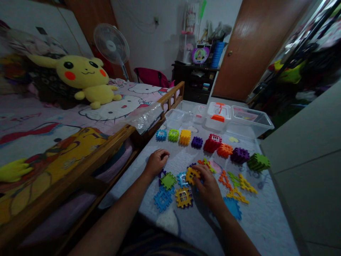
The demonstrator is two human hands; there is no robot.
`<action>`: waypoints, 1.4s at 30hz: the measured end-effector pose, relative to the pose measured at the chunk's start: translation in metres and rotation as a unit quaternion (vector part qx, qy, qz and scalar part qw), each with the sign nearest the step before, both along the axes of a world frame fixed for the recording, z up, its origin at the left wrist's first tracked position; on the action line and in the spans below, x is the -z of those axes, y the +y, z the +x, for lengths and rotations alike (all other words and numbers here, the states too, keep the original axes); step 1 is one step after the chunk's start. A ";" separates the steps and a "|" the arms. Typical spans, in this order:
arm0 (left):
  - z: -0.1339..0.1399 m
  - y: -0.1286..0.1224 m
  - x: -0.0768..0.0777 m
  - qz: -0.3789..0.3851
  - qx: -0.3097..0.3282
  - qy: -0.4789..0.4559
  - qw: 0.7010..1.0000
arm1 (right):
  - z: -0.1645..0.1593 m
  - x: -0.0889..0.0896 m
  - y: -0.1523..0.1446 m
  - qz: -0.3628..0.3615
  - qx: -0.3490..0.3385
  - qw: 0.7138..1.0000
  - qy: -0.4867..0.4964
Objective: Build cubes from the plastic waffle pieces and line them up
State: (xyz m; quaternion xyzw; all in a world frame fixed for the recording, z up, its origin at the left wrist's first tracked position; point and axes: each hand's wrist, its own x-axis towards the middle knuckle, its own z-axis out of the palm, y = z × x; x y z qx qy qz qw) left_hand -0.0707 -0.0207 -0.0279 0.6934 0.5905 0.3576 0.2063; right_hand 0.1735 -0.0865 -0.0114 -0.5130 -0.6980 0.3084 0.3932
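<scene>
My right hand point(209, 183) pinches a yellow square building block point(192, 175) with notched edges and holes, held just above the loose pieces. Near it lie a light blue window piece point(182, 179), a yellow window piece point(183, 197) on a purple one, a blue square piece point(163, 199) and a green square piece point(168, 181). My left hand point(157, 163) rests on the cloth behind the green piece, fingers loosely bent and nothing in them. Partly under my right forearm is a flat blue square piece point(232, 207).
Sorted stacks, among them red blocks point(212, 143) and green blocks point(259, 162), form a row across the table point(269, 220). Yellow and orange triangular pieces point(237, 195) lie right. Clear plastic boxes point(250, 121) stand behind. A bed with a wooden rail point(117, 142) borders the left.
</scene>
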 end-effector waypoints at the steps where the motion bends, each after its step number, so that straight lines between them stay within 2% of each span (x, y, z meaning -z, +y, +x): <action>1: 0.000 0.000 0.000 0.000 0.000 0.001 1.000 | 0.002 -0.001 0.001 -0.002 0.013 1.000 0.000; 5: 0.000 0.000 -0.001 -0.002 0.000 0.003 1.000 | 0.007 0.002 0.004 0.030 0.044 0.998 -0.040; 11: 0.000 0.000 -0.003 -0.009 0.001 0.005 1.000 | 0.004 0.013 0.007 0.096 0.060 0.982 -0.151; 15: 0.000 0.000 -0.003 -0.012 0.000 0.003 1.000 | 0.008 0.009 0.007 0.116 0.060 0.971 -0.198; 20: 0.000 -0.001 -0.002 -0.014 0.000 0.000 1.000 | 0.010 0.002 0.003 0.100 0.022 0.971 -0.218; 28: 0.000 -0.001 -0.003 -0.007 0.000 -0.001 1.000 | 0.019 0.003 0.008 0.064 0.028 0.979 -0.192; 33: 0.000 -0.001 -0.003 -0.014 0.004 -0.005 1.000 | 0.022 0.004 0.009 0.047 -0.001 0.979 -0.198; 42: -0.001 -0.001 -0.002 -0.017 0.003 -0.007 1.000 | 0.016 0.007 0.010 0.066 0.007 0.975 -0.211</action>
